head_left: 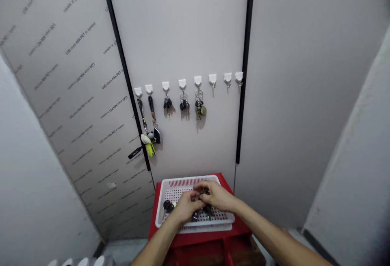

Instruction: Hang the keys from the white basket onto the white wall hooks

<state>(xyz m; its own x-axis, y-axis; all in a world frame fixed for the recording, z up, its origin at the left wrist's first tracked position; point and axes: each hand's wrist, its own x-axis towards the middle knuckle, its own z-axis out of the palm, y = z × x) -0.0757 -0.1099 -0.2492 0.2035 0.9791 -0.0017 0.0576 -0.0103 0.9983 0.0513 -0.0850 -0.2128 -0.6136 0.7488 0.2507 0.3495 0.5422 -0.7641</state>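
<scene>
My left hand (186, 208) and my right hand (215, 196) meet over a white perforated plastic basket (189, 178). Between their bent fingers is a dark bunch of keys (207, 210), partly hidden by the fingers. Both hands are closed on it, fingertips nearly touching. Inside the basket, left of my left hand, lie more black-headed keys (168, 206) with a small pale piece beside them.
The basket rests on a red stand (154, 217). Several white hooks (182, 83) line the wall panel behind; key bunches (184, 105) hang from the left ones, and the three right hooks hold nothing. White round-topped objects (83, 262) stand at the lower left.
</scene>
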